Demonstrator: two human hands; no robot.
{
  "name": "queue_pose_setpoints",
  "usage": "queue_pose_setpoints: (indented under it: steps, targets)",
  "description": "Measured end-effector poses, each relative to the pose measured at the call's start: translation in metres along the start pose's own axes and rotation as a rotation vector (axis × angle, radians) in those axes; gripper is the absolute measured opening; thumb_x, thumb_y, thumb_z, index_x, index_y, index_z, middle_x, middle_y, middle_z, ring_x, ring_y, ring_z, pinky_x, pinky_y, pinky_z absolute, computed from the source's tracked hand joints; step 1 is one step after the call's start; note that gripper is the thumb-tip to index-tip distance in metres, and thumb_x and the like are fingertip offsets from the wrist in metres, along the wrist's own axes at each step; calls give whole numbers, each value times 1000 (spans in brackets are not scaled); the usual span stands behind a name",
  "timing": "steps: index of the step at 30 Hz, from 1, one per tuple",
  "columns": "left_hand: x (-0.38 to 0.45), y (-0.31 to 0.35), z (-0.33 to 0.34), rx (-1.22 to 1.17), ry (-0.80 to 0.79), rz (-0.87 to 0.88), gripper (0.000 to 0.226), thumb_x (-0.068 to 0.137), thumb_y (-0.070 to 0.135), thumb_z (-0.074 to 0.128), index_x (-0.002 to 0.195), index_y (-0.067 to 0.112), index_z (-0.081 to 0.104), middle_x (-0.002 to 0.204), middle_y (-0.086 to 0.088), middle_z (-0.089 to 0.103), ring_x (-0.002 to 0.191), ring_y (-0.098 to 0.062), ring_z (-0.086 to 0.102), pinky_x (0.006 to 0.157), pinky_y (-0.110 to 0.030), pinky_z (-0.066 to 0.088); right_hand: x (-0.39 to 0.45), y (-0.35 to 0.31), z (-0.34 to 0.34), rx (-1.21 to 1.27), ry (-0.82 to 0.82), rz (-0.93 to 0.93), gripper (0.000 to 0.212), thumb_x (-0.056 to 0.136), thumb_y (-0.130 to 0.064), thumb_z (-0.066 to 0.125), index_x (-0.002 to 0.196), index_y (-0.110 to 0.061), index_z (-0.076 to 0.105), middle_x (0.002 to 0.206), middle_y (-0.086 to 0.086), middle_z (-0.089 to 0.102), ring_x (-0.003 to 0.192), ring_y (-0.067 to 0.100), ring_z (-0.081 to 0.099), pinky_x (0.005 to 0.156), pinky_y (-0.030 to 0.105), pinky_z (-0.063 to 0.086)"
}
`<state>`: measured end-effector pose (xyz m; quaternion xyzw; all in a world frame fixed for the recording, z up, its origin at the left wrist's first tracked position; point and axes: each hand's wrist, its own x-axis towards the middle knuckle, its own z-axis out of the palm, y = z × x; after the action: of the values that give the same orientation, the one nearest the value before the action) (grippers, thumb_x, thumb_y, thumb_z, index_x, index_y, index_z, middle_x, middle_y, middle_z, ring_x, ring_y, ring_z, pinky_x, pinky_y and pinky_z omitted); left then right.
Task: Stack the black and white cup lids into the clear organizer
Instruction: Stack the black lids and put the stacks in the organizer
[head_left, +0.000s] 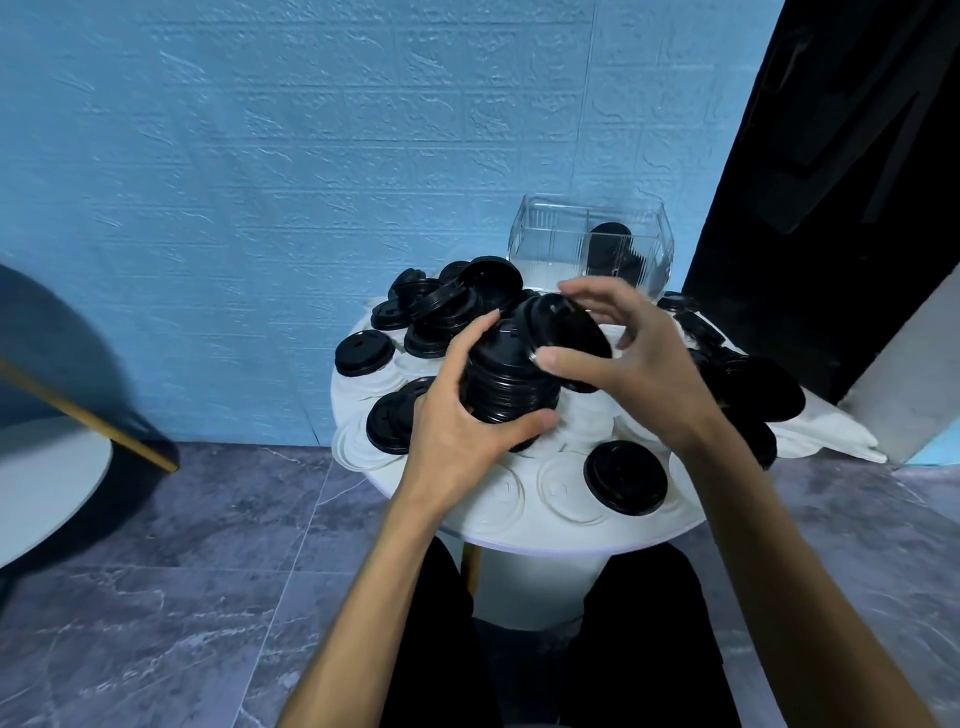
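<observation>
While a stack of black lids (511, 384) was gripped by the left hand (457, 415), a tilted black lid (566, 338) was pinched in the right hand's (639, 364) grip above the round white surface (519, 525).

A single wide head view looks forward and steeply down from close above a small round table (524, 530), with a blue wall (260, 156) just behind and grey floor (182, 597) below.
</observation>
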<state>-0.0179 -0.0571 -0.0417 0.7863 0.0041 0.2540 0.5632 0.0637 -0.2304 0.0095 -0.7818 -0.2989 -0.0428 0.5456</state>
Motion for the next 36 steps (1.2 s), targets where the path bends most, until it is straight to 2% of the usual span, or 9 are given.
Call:
queue_pose_setpoints:
  steps: [2, 7, 10, 13, 20, 24, 27, 30, 36]
  targets:
    - [-1, 2, 3, 2, -23, -6, 107, 65, 27, 98, 151, 49, 40, 133, 23, 66, 124, 1, 62, 108, -39, 51, 1, -3, 11, -31, -62, -8, 59, 67, -41, 86, 121, -34, 65, 118, -21, 68, 113, -5, 58, 87, 3, 36]
    - [-2, 3, 4, -6, -60, -39, 120, 65, 27, 98, 156, 55, 26, 133, 26, 65, 125, 3, 61, 110, -38, 49, -2, -3, 18, 31, -98, 35, 55, 76, -28, 88, 126, -34, 65, 116, -13, 68, 111, 4, 64, 99, 27, 51]
    - [-4, 6, 8, -16, -85, -42, 121, 65, 19, 97, 155, 57, 26, 127, 26, 68, 120, 1, 64, 106, -36, 52, -5, -6, 22, -20, -169, 34, 57, 77, -25, 87, 130, -32, 65, 120, -14, 61, 112, 2, 61, 98, 25, 52]
    - [-7, 10, 11, -30, -59, -12, 107, 67, 12, 95, 152, 46, 39, 127, 27, 66, 119, 1, 64, 99, -24, 54, -5, -9, 22, -23, -156, 36, 60, 77, -25, 87, 132, -30, 63, 120, -16, 62, 112, 0, 61, 99, 27, 52]
    - [-4, 7, 14, 6, -55, 10, 90, 65, 21, 98, 138, 41, 49, 124, 15, 69, 115, -9, 68, 100, -39, 56, -12, 4, 4, 2, -208, 81, 88, 72, -47, 87, 147, -31, 44, 141, -21, 56, 126, -3, 55, 111, 28, 45]
    - [-4, 5, 18, -6, -42, 10, 86, 66, 28, 96, 137, 42, 48, 125, 14, 68, 117, -11, 67, 103, -45, 53, -28, 13, -15, -51, -188, 65, 93, 71, -64, 80, 150, -33, 42, 147, -24, 50, 132, -4, 49, 107, 22, 44]
    - [-5, 4, 20, -9, -32, 2, 89, 64, 32, 99, 137, 44, 48, 129, 16, 66, 121, -10, 64, 106, -46, 52, -43, 24, -28, -232, -143, 86, 94, 62, -75, 75, 144, -38, 47, 140, -26, 51, 125, -4, 50, 106, 28, 40]
    - [-5, 3, 22, -20, -37, -4, 91, 62, 32, 100, 136, 45, 48, 129, 16, 65, 121, -10, 64, 107, -46, 51, -55, 37, -36, -509, -171, 102, 92, 53, -87, 66, 134, -46, 51, 126, -26, 52, 121, 5, 45, 102, 32, 25]
    - [-4, 5, 24, -43, -44, -3, 92, 61, 34, 100, 137, 44, 49, 130, 15, 66, 122, -11, 64, 108, -46, 51, -68, 56, -32, -767, -295, 145, 91, 56, -81, 75, 137, -48, 47, 127, -21, 46, 123, 11, 33, 95, 30, 17]
